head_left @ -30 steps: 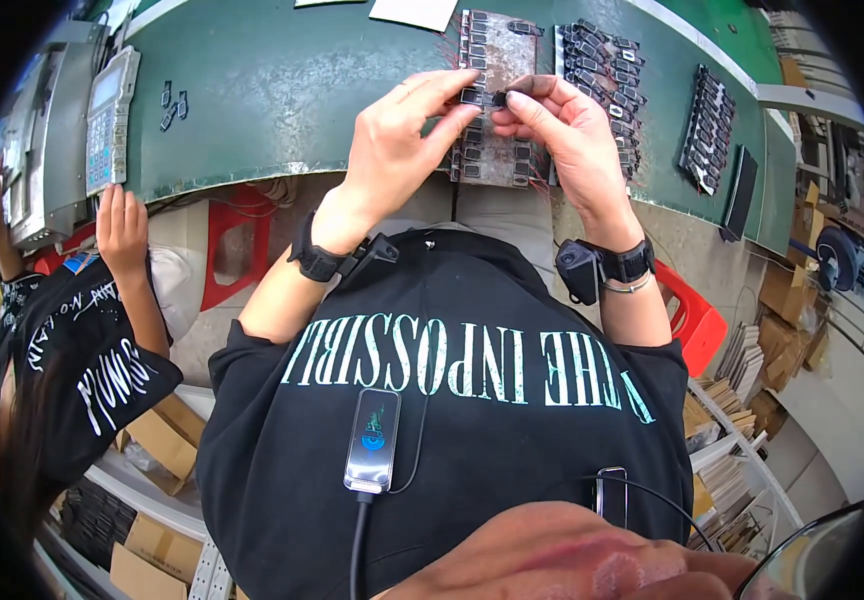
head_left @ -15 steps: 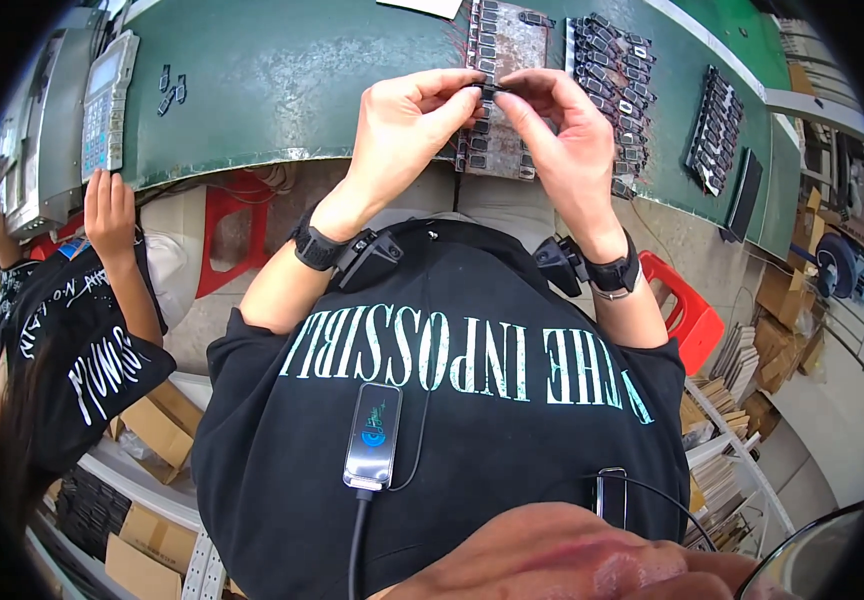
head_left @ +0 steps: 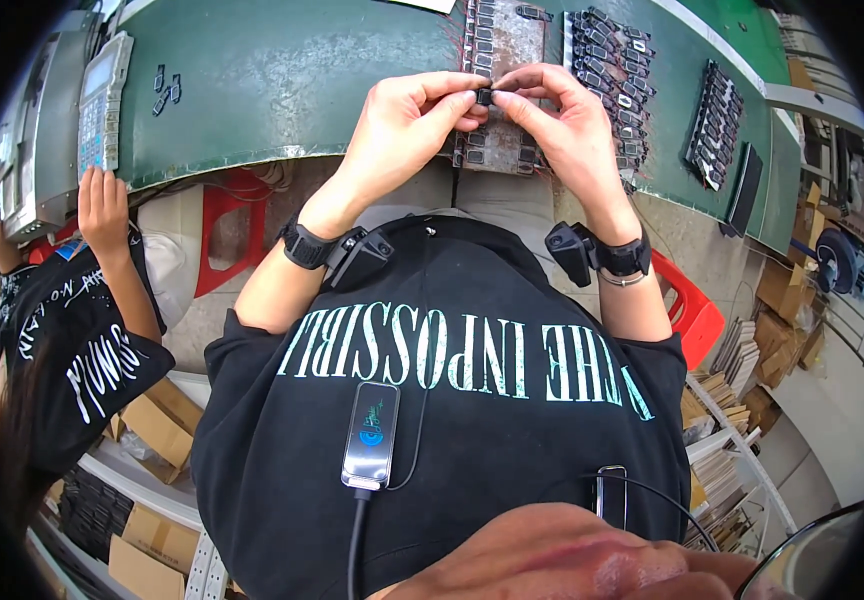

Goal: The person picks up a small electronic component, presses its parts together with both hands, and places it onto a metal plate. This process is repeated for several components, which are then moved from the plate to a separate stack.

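Brought nearer each other since a second ago: one left hand and one right hand, both pinched narrow on a small black part held between them, in front of a worn metal plate edged with black pieces on the green surface. Step in hand, as judged: close two-handed handling of that part, whether joining, parting or adjusting could not be told. Next move, as judged, called for light, steady pinches and careful alignment.
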Motion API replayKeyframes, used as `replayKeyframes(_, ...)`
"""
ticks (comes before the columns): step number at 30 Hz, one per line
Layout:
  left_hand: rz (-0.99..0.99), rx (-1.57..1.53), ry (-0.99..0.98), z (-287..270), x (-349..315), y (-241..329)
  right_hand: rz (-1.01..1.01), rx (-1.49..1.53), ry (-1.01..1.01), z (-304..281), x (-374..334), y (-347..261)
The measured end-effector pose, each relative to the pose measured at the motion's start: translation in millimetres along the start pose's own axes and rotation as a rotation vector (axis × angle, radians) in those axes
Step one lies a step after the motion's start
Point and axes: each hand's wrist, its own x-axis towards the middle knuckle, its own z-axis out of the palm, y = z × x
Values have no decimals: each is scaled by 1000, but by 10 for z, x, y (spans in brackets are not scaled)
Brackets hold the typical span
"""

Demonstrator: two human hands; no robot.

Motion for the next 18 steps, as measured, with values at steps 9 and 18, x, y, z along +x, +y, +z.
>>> replayKeyframes(9,33,139,-11,12,20,72,130,281,-185,-64,58,13)
replayKeyframes(18,-85,305,-149,-45,132,186,89,44,-130,-54,-22,-104)
